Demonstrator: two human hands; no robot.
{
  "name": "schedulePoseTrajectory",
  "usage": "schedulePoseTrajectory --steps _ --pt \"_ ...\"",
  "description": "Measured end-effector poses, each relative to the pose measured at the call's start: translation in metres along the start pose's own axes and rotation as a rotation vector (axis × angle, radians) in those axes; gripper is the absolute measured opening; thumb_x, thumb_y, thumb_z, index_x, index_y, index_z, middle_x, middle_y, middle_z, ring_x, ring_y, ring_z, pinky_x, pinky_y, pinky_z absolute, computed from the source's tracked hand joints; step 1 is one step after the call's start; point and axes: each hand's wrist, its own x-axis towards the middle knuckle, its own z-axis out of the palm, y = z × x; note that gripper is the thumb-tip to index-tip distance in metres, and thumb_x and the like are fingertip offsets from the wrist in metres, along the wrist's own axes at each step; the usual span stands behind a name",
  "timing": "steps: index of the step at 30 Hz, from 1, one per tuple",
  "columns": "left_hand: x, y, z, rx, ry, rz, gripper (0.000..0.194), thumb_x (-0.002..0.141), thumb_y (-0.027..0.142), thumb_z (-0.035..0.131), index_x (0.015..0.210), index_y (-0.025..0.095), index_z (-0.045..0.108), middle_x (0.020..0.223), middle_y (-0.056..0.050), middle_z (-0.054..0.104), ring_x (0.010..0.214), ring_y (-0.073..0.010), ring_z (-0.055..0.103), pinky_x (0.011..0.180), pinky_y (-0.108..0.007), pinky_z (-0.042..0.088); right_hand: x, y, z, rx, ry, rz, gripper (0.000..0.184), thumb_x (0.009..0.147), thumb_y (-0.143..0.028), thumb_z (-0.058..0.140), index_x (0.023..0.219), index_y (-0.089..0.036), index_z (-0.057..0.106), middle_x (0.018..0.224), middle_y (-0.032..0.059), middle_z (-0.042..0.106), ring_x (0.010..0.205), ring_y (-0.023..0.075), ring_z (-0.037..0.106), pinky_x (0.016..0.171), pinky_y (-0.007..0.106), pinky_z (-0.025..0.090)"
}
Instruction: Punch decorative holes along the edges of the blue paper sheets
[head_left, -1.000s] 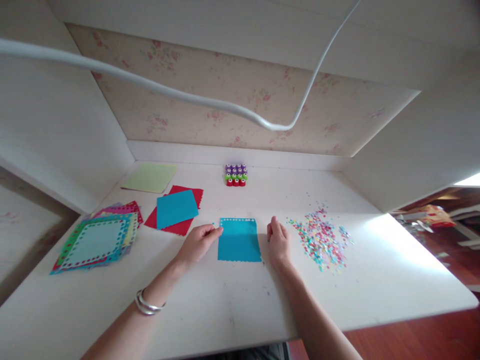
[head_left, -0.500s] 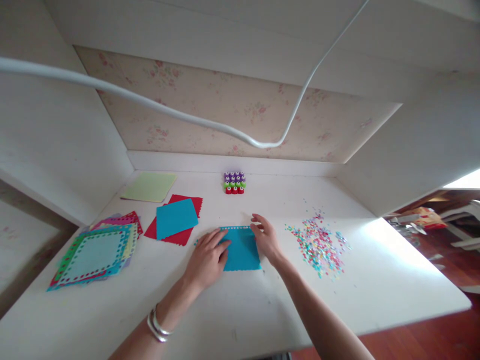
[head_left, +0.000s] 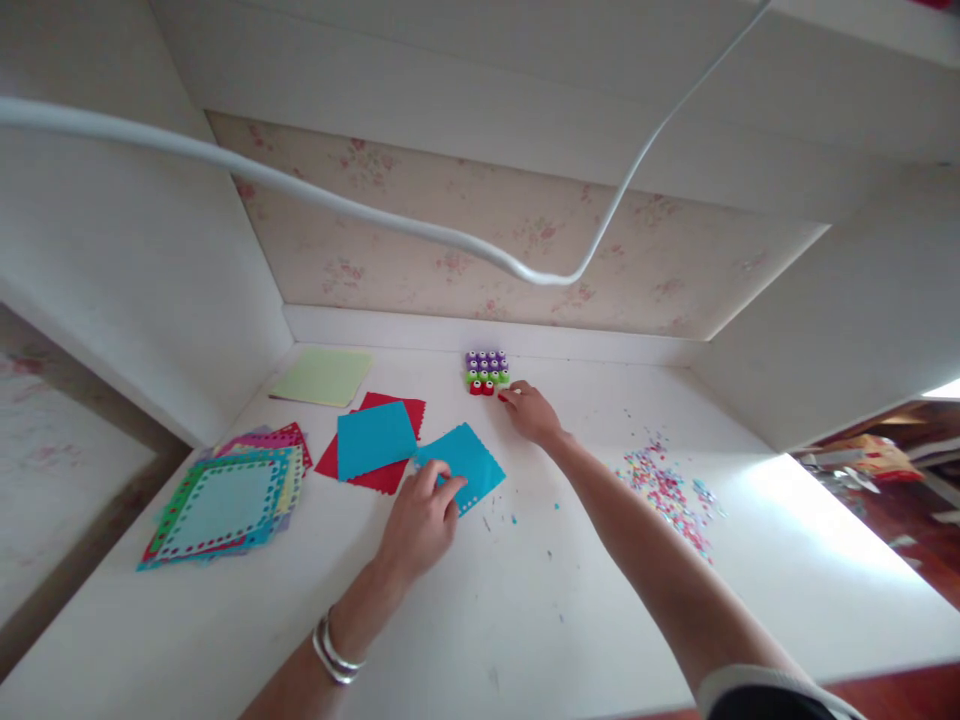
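My left hand (head_left: 421,510) has its fingers curled at the near left edge of a blue sheet of paper (head_left: 469,465). The sheet is turned at an angle, with a row of small punched holes along its near edge. My right hand (head_left: 531,412) reaches to the back, its fingers closed around a small red craft punch (head_left: 504,396). Beside that punch stands a block of purple, green and red craft punches (head_left: 484,376). Another blue sheet (head_left: 375,440) lies on a red sheet (head_left: 330,462), just left of the sheet by my left hand.
A stack of colourful sheets with punched borders (head_left: 221,508) lies at the left. Behind it is pale green paper (head_left: 322,376). Punched confetti (head_left: 667,490) is scattered at the right. A white cable (head_left: 420,230) hangs across the view above the table.
My right hand has left the blue sheet and gone to the punches, closing on a red one. The blue sheet has been turned, and its holed edge now faces me.
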Motion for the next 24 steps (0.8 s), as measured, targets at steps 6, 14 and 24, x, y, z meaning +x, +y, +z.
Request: schedulePoseTrajectory --steps 6,14,24 --pt "0.001 -0.011 -0.004 0.121 0.012 -0.063 0.034 0.088 0.017 0.051 0.118 0.024 0.067 0.137 -0.011 0.055 0.128 -0.0305 0.049 0.101 -0.047 0.044 -0.017 0.01 -0.009 -0.057 0.002 0.015 0.027 0.093 -0.023 0.052 0.115 -0.019 0.067 0.127 0.0123 0.061 0.115 0.023 0.055 0.097 0.031 0.039" --pt "-0.002 -0.012 0.009 0.206 0.047 -0.181 0.04 0.094 0.039 0.051 0.127 0.02 0.061 0.138 -0.016 0.057 0.131 -0.0339 0.047 0.11 -0.059 0.027 -0.077 -0.003 0.003 0.105 0.076 0.067 0.027 0.084 -0.028 0.063 0.111 -0.026 0.067 0.104 0.0067 0.073 0.092 0.0251 0.067 0.08 0.034 0.048" --pt "0.0 0.003 -0.002 0.284 0.0 -0.212 0.049 0.09 0.051 0.056 0.127 0.02 0.06 0.117 -0.016 0.064 0.11 -0.0358 0.055 0.095 -0.054 0.036 -0.164 -0.029 0.03 1.009 0.221 0.216 0.038 0.083 -0.042 0.071 0.116 -0.026 0.061 0.113 0.0088 0.072 0.1 0.0257 0.07 0.083 0.04 0.057"
